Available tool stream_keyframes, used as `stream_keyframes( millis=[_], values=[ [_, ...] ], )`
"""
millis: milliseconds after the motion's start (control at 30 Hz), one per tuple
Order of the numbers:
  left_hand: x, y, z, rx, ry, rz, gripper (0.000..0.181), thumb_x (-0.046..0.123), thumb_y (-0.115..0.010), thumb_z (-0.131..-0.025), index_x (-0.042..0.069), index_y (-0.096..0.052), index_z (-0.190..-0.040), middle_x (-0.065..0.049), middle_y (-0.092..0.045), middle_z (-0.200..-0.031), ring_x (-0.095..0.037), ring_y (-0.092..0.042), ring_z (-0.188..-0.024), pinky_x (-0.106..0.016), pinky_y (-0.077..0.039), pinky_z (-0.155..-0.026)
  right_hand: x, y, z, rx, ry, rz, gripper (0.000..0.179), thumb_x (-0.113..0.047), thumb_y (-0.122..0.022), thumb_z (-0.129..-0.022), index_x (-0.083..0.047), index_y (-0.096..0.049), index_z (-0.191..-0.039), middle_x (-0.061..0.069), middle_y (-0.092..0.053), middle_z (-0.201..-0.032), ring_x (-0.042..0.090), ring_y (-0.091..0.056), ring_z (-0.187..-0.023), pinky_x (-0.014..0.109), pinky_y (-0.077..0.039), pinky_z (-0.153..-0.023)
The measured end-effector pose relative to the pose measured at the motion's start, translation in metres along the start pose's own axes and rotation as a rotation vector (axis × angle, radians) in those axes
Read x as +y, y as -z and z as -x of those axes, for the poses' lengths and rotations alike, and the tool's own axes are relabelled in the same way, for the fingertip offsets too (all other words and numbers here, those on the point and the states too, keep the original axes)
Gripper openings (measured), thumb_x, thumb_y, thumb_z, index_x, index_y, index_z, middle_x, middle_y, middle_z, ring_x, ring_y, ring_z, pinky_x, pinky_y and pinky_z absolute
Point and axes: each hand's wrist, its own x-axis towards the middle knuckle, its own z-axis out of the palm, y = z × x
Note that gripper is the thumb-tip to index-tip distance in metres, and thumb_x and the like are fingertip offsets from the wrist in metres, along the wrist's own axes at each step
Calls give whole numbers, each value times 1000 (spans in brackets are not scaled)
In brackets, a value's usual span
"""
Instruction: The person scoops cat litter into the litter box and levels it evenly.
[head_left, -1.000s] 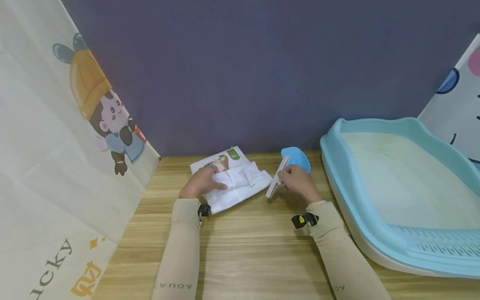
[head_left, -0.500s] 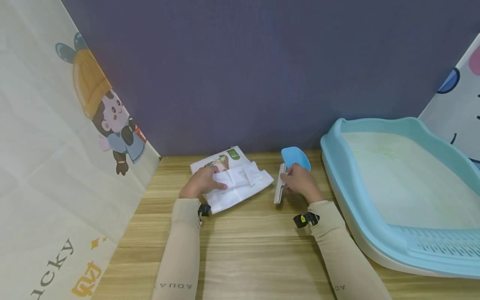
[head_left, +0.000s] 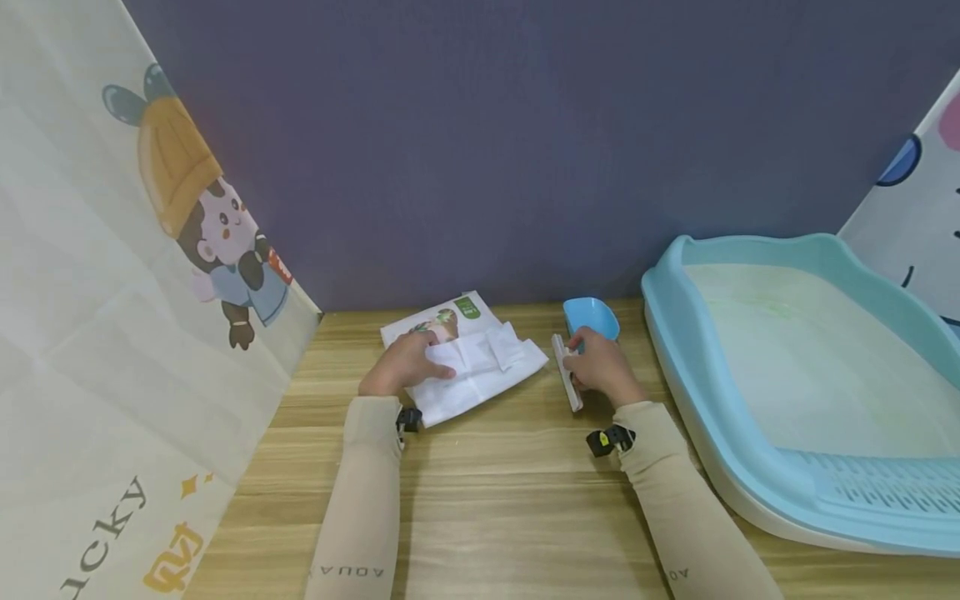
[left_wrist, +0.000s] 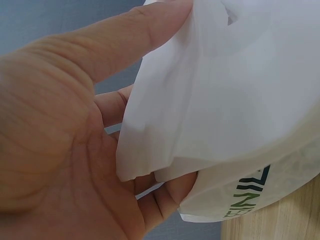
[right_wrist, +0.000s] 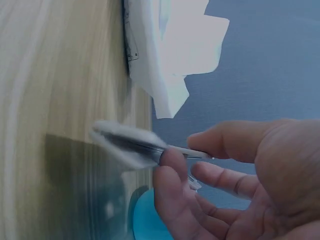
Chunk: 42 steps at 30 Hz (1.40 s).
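Observation:
My left hand point(head_left: 405, 364) pinches a folded white bag point(head_left: 480, 392) between thumb and fingers. The bag carries a picture and a green label, and its top is folded over; dark and green lettering shows on the bag point(left_wrist: 247, 192) in the left wrist view. To the right, my right hand point(head_left: 600, 367) holds a long white bag clip point(head_left: 567, 379) by its handle, thumb against fingers. The clip's bar point(right_wrist: 127, 145) looks blurred in the right wrist view. Just beyond that hand is a light-blue scoop point(head_left: 588, 313), partly hidden by the fingers.
A large light-blue litter box point(head_left: 787, 252) with pale filling and a slotted front lip stands at the right. The wooden table point(head_left: 495, 517) meets a dark blue-grey wall point(head_left: 480, 167) behind. A printed white curtain point(head_left: 90, 333) borders the left side.
In my right hand the clip has turned, its far end swinging left and its near end swinging right. My left hand and the bag have stayed in place.

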Motion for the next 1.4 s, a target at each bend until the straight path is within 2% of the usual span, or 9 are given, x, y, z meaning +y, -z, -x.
stream_keyframes(
  millis=[200, 367, 533, 933, 1100, 1300, 1400],
  values=[
    [1, 0, 1, -1, 4, 3, 53, 32, -84, -85, 4, -64, -125, -13, -67, -129, -32, -59, -122, -46, -46, -106, 0, -3, 1, 55, 61, 105, 16, -15, -62, -96, -2, -59, -105, 14, -67, -84, 20, -63, -66, 29, -50, -56],
    [2, 0, 0, -5, 2, 1, 54, 32, -84, -85, 4, -64, -126, -13, -67, -130, -32, -58, -123, -47, -46, -106, 1, -9, 1, 142, 119, 224, 16, -18, -71, -93, -4, -64, -94, 15, -70, -93, 27, -64, -78, 40, -51, -69],
    [2, 0, 1, -3, 2, 1, 52, 31, -84, -85, 4, -64, -124, -13, -67, -128, -31, -59, -121, -46, -47, -105, 2, -16, 1, 177, 150, 276, 12, -14, -73, -91, -3, -68, -90, 14, -68, -90, 28, -64, -80, 45, -53, -71],
    [1, -1, 0, 10, -4, -7, 51, 32, -84, -84, 3, -65, -123, -13, -68, -125, -31, -60, -117, -45, -48, -102, 2, -27, 1, 256, 195, 359, 15, -10, -75, -87, -8, -62, -80, 13, -57, -87, 29, -57, -77, 44, -49, -64],
    [2, -1, 1, 7, 4, -6, 53, 32, -84, -84, 3, -64, -124, -13, -67, -127, -32, -58, -120, -46, -47, -104, 0, -29, 2, 247, 212, 341, 12, -7, -75, -86, -6, -64, -82, 15, -57, -89, 30, -57, -80, 45, -49, -67],
    [2, 1, 1, 8, 0, -2, 51, 31, -85, -84, 3, -65, -122, -13, -68, -125, -31, -59, -117, -46, -48, -102, -3, -29, 2, 209, 218, 358, 3, -6, -67, -91, -4, -68, -89, 16, -60, -94, 31, -58, -85, 47, -51, -73],
    [2, 0, 1, 10, 2, -3, 51, 31, -85, -84, 3, -65, -122, -12, -68, -124, -30, -59, -115, -45, -48, -101, -5, -29, 2, 178, 211, 372, 10, -5, -63, -93, -3, -72, -97, 17, -62, -100, 33, -61, -91, 48, -53, -79]
  ],
)
